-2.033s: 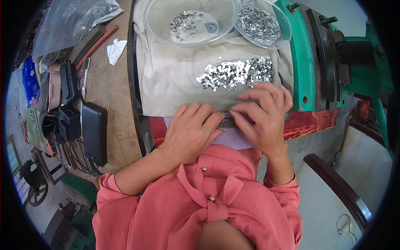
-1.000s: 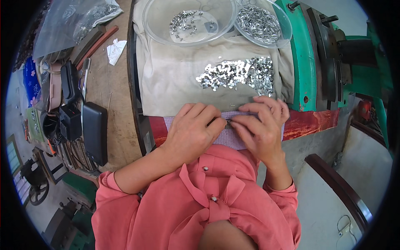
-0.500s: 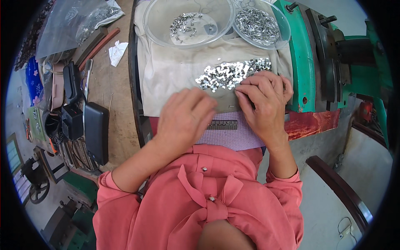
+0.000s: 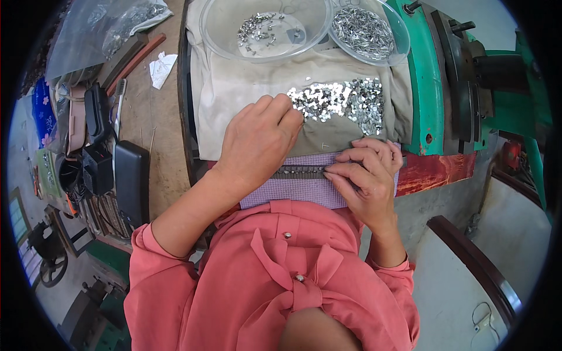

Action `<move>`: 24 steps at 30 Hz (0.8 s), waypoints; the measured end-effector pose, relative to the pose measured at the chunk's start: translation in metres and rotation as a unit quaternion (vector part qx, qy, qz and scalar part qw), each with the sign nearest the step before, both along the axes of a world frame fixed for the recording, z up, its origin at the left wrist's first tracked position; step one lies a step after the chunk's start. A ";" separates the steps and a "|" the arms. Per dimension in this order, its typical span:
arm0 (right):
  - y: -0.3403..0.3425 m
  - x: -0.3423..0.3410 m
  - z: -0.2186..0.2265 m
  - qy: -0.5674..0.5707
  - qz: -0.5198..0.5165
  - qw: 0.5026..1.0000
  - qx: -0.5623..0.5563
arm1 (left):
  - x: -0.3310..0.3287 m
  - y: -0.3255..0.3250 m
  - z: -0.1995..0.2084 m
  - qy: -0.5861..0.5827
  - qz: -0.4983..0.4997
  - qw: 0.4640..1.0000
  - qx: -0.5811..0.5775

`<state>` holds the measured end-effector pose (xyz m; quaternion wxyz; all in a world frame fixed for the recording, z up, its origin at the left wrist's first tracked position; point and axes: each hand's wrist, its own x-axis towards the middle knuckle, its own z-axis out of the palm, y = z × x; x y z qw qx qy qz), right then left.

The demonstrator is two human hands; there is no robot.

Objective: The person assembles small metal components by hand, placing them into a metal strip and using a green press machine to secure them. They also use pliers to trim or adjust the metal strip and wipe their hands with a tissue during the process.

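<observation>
A pile of small shiny metal pieces [image 4: 336,100] lies on the beige cloth [image 4: 234,79]. My left hand [image 4: 260,136] is closed at the pile's left edge, its fingertips bent down; what they hold is hidden. Nearer to me, a dark slotted metal strip [image 4: 298,172] rests on a purple checked cloth [image 4: 281,190], with small shiny bits along its row. My right hand [image 4: 367,178] has thumb and forefinger pinched over the strip's right part, touching it. Anything between those fingertips is too small to make out. A tiny metal pin [image 4: 325,145] lies between pile and strip.
Behind the pile stand a clear plastic tub [image 4: 205,35] with some metal parts and a clear bowl [image 4: 405,50] full of slim metal pins. A green machine [image 4: 422,93] borders the right side. On the left are a black case [image 4: 132,181], a toothbrush [image 4: 119,108] and crumpled paper [image 4: 161,70].
My left hand has moved away from me to the pile's left edge. My right hand has come back from the pile to the slotted strip, uncovering the pile's right part.
</observation>
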<state>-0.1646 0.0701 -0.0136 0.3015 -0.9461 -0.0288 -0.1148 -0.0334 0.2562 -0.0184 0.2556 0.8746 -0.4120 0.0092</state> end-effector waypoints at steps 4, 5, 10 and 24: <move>0.003 0.000 0.003 0.004 0.012 1.000 -0.021 | -0.001 -0.001 0.000 0.002 0.007 1.000 -0.012; 0.003 0.000 0.006 0.009 0.017 0.999 -0.026 | -0.002 -0.002 0.000 0.002 0.008 1.000 -0.015; 0.000 0.003 0.012 0.000 0.019 0.999 -0.045 | -0.001 -0.002 -0.002 -0.005 0.005 1.000 -0.007; 0.007 0.010 0.016 0.020 0.053 0.996 -0.067 | -0.002 -0.004 -0.002 0.000 0.010 1.000 -0.008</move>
